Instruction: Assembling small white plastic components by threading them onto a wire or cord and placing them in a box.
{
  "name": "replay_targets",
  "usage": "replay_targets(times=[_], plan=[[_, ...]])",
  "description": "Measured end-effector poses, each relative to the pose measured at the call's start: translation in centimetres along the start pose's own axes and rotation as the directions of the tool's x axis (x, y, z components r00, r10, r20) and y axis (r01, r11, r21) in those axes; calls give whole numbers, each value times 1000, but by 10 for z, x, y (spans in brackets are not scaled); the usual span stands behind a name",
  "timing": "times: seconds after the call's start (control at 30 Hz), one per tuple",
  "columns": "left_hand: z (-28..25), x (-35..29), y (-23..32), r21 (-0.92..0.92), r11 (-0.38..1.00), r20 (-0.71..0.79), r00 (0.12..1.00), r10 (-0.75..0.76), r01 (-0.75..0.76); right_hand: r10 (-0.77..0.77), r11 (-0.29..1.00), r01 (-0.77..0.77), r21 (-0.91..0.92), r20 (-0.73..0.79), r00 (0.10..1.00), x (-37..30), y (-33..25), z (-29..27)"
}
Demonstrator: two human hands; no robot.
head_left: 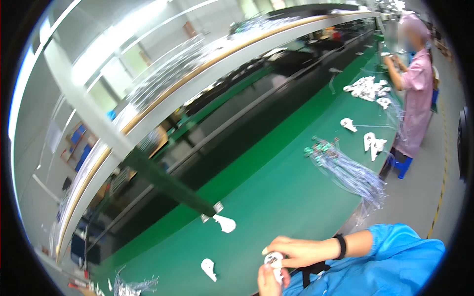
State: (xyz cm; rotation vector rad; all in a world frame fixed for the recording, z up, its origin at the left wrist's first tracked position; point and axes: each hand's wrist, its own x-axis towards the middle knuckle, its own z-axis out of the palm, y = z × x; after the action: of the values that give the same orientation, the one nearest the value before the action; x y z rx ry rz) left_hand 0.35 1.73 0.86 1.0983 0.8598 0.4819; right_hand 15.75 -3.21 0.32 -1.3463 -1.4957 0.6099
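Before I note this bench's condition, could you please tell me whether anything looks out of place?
The ends of the pale cable bundle hang past the edge of the green table at right, which looks untidy; nothing appears spilled.

Green workbench (276, 197) runs diagonally, lower left to upper right. Grey floor (419, 202) at right. Bright lighting (123, 33), upper left.

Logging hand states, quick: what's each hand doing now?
Left hand: closed, holding a white part.
Right hand: touching that part; whether closed can't be told.
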Motion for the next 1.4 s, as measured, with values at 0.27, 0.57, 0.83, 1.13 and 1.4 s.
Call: replay_targets(times=[0.27, 0.57, 0.83, 1.13, 1.4], plan=[[-56, 15, 41, 172, 976, -132, 979, 154, -130, 199, 872, -123, 474, -112, 974, 81, 53, -38], [-91, 112, 43, 722, 584, 28, 859, 512, -371, 456, 879, -316, 357, -440, 773, -8, 76, -112], [-86, 188, 50, 841, -270, 505, 501, 703, -468, 583, 775, -579, 254, -640, 500, -126, 42, -178], [-68, 177, 59, 912, -280, 401, 801, 445, -301, 351, 526, -806, -270, -795, 495, -137, 72, -219], [-65, 177, 37, 915, -52, 372, 791, 485, -399, 456, 506, -827, -245, -738, 498, -113, 82, -237]])
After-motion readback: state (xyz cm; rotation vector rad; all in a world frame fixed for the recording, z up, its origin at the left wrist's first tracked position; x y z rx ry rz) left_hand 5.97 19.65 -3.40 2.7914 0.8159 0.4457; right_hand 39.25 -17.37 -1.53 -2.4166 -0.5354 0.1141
